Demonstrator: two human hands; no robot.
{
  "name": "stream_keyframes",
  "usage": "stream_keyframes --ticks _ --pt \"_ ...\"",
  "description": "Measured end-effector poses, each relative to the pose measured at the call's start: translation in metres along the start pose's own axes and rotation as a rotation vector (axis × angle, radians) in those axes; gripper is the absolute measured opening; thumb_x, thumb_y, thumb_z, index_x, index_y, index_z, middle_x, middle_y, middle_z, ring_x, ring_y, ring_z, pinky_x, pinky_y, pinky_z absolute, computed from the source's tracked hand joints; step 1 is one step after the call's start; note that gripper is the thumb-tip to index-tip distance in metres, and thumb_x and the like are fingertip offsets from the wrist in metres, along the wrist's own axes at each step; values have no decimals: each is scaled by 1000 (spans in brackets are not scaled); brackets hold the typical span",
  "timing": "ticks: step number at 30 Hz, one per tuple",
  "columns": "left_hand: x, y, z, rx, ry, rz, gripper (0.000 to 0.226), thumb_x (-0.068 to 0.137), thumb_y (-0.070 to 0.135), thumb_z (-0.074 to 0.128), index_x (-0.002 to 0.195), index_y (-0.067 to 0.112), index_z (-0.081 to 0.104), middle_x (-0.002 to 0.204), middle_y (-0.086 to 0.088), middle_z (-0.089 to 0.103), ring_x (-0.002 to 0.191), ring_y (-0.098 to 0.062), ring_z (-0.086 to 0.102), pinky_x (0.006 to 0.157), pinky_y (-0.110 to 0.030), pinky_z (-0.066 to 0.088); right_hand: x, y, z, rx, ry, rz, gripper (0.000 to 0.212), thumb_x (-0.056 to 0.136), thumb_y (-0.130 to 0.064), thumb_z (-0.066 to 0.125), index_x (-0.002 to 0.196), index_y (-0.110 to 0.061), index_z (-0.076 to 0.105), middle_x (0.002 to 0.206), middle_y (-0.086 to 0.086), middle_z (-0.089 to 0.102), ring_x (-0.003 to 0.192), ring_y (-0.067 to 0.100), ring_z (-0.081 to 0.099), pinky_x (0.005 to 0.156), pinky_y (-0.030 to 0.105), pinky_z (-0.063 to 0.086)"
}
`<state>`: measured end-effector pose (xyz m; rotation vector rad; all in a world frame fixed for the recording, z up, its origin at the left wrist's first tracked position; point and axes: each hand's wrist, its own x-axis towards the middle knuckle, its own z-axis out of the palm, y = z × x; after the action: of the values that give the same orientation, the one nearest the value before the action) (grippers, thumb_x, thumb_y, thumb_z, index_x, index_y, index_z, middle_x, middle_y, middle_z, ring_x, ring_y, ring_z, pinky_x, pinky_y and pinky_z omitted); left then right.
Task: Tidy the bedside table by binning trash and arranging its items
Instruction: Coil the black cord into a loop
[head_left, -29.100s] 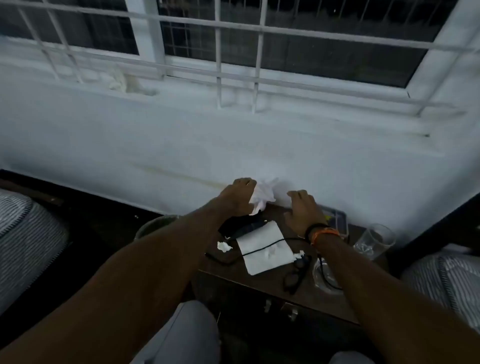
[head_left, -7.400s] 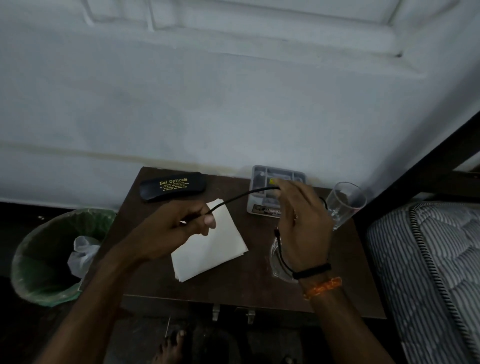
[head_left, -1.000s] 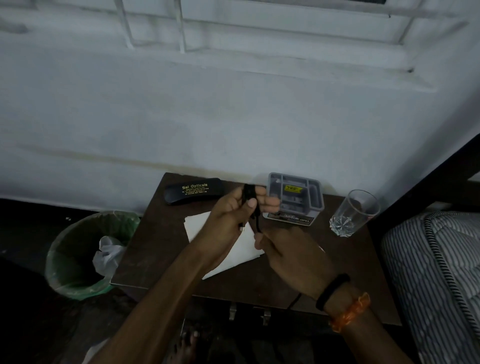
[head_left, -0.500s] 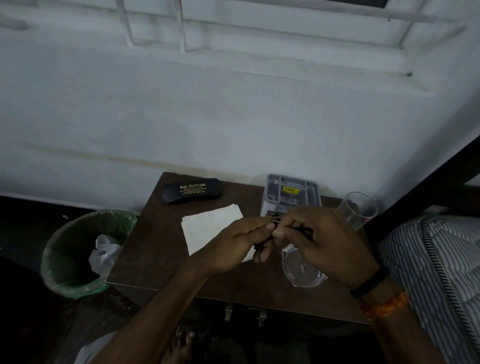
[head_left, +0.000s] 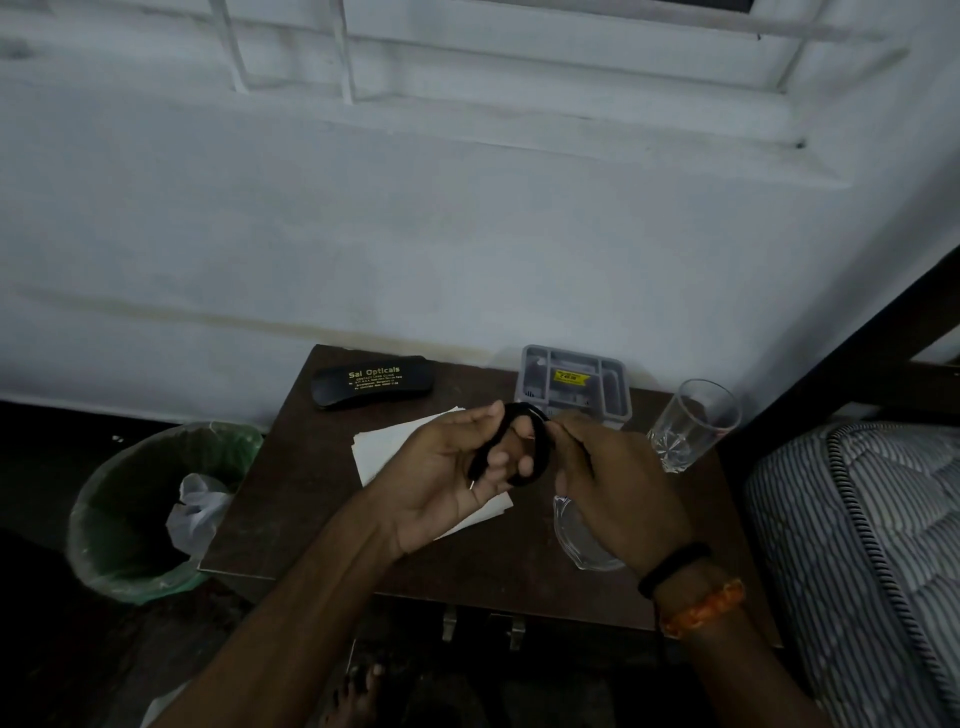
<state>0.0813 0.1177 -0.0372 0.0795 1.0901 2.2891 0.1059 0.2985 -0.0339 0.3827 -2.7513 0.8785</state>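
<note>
- While a coiled black cable is held above the middle of the table, it is gripped by both hands: the left hand is turned palm up with its fingers curled through the coil, and the right hand pinches the coil's right side, its back turned to the camera.
- A black band and an orange band are worn on the right wrist.
- A white paper is laid flat on the table under the left hand, partly hidden by it.
- A black glasses case with yellow lettering is set at the far left of the table, close to the wall.
- A grey tray with compartments and a yellow label is placed at the far edge, right of the case and just beyond the hands.
- A clear glass is seen at the far right of the table, tilted in this wide view.
- A clear dish is found near the right front, partly covered by the right hand.
- A green-lined bin is stood on the floor left of the table, with a white crumpled bag inside.
- A striped mattress is seen at the right edge.
</note>
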Motion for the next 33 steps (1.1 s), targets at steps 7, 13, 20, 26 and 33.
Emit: stream_keyframes --ticks 7,13,20,26,33 --pt "11 -4 -3 -19 109 156 29 98 25 44 96 2 62 65 -3 47 72 -16 56 78 -24 46 -12 -22 26 -110 -252 155 27 101 -37 32 91 -24 54 77 3 67 63 20 64 65 37 56" --pt "20 -18 -15 448 221 307 26 103 14 39 108 1 60 76 -2 66 74 -14 60 82 -31 48 -21 -43 44 -210 -316 86 24 100 -29 41 95 -13 59 95 12 65 88 31 64 65 33 38" --pt "17 -26 -17 956 174 224 27 101 32 45 106 12 62 98 -1 68 98 -20 63 94 -47 47 -10 -35 7 -299 -262 -109 20 98 -28 46 113 -21 58 101 3 67 90 26 63 67 32 38" --pt "11 -27 -14 975 71 149 32 98 31 41 109 8 62 100 -17 68 98 -34 62 96 -50 46 -2 -10 -9 -329 -289 -225 19 75 -8 73 82 -25 69 84 -6 67 75 15 63 63 18 36" --pt "8 -14 -5 718 -152 86 41 100 22 36 96 -13 58 64 -18 47 63 -32 43 81 -52 44 6 8 -24 -208 -14 -207 21 92 -33 53 83 -20 66 85 -5 58 80 14 53 70 32 47"
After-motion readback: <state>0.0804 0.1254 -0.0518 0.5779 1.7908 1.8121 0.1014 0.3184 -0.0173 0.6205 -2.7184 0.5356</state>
